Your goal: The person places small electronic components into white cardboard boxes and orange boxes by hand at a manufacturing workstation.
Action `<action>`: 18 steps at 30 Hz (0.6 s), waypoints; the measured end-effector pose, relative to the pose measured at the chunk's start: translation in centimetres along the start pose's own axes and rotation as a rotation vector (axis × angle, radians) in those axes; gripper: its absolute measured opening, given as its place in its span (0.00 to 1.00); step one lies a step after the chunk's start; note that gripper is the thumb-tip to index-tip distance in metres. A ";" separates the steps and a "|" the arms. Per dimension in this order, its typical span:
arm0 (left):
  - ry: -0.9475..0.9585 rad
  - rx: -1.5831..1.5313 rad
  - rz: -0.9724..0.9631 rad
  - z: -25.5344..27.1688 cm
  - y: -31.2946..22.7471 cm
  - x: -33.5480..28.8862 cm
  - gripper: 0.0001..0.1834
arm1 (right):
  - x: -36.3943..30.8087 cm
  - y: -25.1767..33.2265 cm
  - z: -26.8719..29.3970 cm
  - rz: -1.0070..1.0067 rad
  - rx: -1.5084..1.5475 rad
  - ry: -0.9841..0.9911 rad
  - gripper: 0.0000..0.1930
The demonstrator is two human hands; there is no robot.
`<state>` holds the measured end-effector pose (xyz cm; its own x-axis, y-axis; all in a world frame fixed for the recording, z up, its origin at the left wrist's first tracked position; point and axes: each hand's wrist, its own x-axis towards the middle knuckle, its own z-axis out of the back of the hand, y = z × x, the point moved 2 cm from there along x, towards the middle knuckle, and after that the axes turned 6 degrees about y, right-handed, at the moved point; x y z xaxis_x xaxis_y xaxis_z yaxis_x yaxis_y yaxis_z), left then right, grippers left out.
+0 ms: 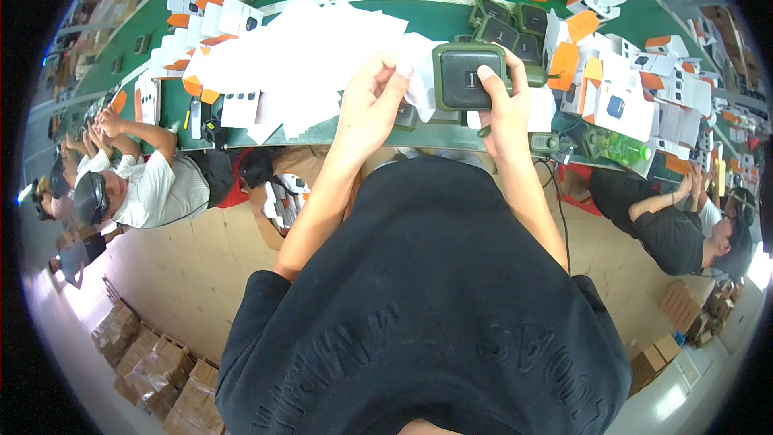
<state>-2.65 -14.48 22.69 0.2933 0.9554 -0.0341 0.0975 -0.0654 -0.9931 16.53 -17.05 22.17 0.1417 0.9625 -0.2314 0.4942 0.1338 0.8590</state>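
Note:
My right hand (pixel 509 106) grips a square olive-green device (pixel 465 74) with a black front panel, its thumb lying on the panel. It is held up over the bench edge. Beside its left side, my left hand (pixel 371 105) pinches a thin, crumpled white sheet (pixel 419 55); whether it is paper or soft wrapping I cannot tell. The sheet reaches the device's edge. Behind my left hand, loose white sheets (pixel 302 52) are spread in a broad pile. Several similar green devices (pixel 531 19) are bunched just beyond my right hand.
The green bench (pixel 378 6) carries white-and-orange cartons (pixel 561 64) on both sides. A green plastic bottle (pixel 628 150) lies at the right, near a dark cable (pixel 555 185). Co-workers sit at left (pixel 161 189) and right (pixel 668 225). An open carton (pixel 282 205) stands below the bench.

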 end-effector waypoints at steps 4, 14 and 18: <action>0.145 0.134 0.141 -2.9 0.6 -1.8 0.05 | -0.1 -0.8 -1.2 0.311 -0.455 0.005 0.32; -0.255 -0.184 0.165 -3.5 2.1 0.1 0.10 | -0.7 -2.7 -1.0 0.314 -0.642 0.181 0.37; -0.309 -0.341 0.100 -1.5 3.7 0.2 0.07 | -0.6 -2.8 -0.6 0.345 -0.539 0.289 0.36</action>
<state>-0.77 -14.93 19.21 0.0256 0.9771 -0.2113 0.4054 -0.2034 -0.8912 14.48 -17.90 20.18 -0.0564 0.9852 0.1616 -0.0424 -0.1641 0.9855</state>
